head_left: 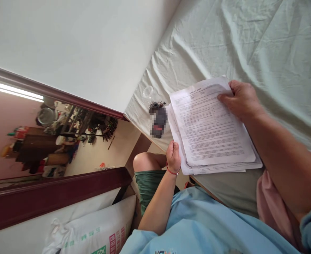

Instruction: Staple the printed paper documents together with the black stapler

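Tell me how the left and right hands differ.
The left hand grips the printed sheets low on their left edge; the right hand holds the upper right. The left hand has a red bracelet at its wrist; the right hand shows none. Both hold the same stack.

On the papers point(213, 130), small print point(197, 121) cannot be read. A dark object point(159, 120) is blurred by squares. A white sack point(91, 229) is cut by the lower edge.

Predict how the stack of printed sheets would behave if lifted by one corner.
The stack of printed sheets would probably sag, since it looks thin. Its layers might slide apart, as their edges sit unevenly. It seems light: the left hand and right hand hold only its edges.
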`<action>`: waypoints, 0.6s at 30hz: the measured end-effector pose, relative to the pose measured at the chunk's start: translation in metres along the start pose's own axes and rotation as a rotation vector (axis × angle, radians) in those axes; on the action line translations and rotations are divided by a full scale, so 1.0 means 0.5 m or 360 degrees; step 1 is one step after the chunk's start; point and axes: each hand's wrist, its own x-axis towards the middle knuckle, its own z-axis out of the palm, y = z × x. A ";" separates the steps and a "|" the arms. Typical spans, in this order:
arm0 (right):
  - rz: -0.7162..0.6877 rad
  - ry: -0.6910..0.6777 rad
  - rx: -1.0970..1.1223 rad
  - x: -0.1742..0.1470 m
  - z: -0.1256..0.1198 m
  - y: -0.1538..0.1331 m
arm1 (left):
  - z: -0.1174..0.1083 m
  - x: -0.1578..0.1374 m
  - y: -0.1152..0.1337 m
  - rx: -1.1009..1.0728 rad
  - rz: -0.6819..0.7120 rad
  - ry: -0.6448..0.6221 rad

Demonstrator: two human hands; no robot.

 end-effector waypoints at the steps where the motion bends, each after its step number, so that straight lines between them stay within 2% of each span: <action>1: -0.0005 0.0004 0.0018 0.000 0.000 0.001 | -0.001 0.000 0.000 0.0045 0.0054 -0.0018; 6: 0.0027 0.0011 0.0018 0.000 -0.001 -0.002 | -0.003 0.000 0.003 0.0155 0.0164 -0.0038; 12: 0.0173 -0.0084 -0.0110 0.009 -0.009 0.000 | -0.005 0.001 0.006 0.0090 0.0116 -0.0056; 18: 0.0159 -0.0029 -0.0067 0.026 -0.029 0.028 | -0.005 0.002 0.013 0.0043 0.0083 -0.0082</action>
